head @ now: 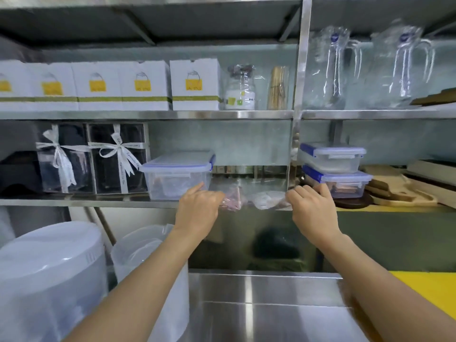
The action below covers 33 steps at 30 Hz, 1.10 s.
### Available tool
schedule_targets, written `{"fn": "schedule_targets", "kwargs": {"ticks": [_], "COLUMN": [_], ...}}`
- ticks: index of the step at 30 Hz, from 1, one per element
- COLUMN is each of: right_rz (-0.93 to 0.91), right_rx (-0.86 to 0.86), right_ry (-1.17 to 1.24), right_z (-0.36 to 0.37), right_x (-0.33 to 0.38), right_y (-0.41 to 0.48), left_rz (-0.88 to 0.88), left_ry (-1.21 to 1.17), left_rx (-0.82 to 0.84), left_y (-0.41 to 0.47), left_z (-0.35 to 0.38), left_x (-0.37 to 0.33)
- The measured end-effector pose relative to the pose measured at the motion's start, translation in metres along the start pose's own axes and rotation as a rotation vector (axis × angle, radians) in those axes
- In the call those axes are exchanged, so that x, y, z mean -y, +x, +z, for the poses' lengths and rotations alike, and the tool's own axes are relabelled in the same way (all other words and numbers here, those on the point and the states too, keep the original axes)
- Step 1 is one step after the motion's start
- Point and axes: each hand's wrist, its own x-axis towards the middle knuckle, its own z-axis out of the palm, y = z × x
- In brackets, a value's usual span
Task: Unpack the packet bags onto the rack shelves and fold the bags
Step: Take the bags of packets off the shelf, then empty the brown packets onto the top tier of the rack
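A clear plastic packet bag (249,197) lies on the lower steel rack shelf (103,203), between a lidded clear box and two stacked boxes. Pinkish contents and a whitish lump show through it. My left hand (199,206) grips the bag's left edge, with the forefinger stretched toward the clear box (176,175). My right hand (312,206) has curled fingers at the bag's right edge, close to the shelf post (293,154); I cannot tell if it grips the film.
Two stacked blue-lidded boxes (333,169) and wooden boards (399,191) fill the shelf to the right. Ribbon-tied dark boxes (93,159) stand left. White cartons (195,85), a jar and wrapped jugs (399,67) occupy the shelf above. White tubs (49,275) and a steel counter (259,307) lie below.
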Motion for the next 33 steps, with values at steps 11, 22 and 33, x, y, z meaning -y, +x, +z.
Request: {"fn": "schedule_targets", "kwargs": {"ticks": [11, 22, 33], "right_rz": [0.139, 0.084, 0.11], "right_rx": [0.598, 0.864, 1.256], "right_ry": [0.142, 0.338, 0.759], "right_z": [-0.129, -0.222, -0.268], "right_x": [0.05, 0.124, 0.127], "right_y": [-0.086, -0.165, -0.131], "left_rz": [-0.046, 0.11, 0.201], "left_ry": [-0.245, -0.542, -0.776], "left_rx": [0.445, 0.842, 1.298], "left_y": [-0.106, -0.225, -0.215], "left_z": [-0.111, -0.181, -0.215], "left_x": [-0.014, -0.026, -0.025]}}
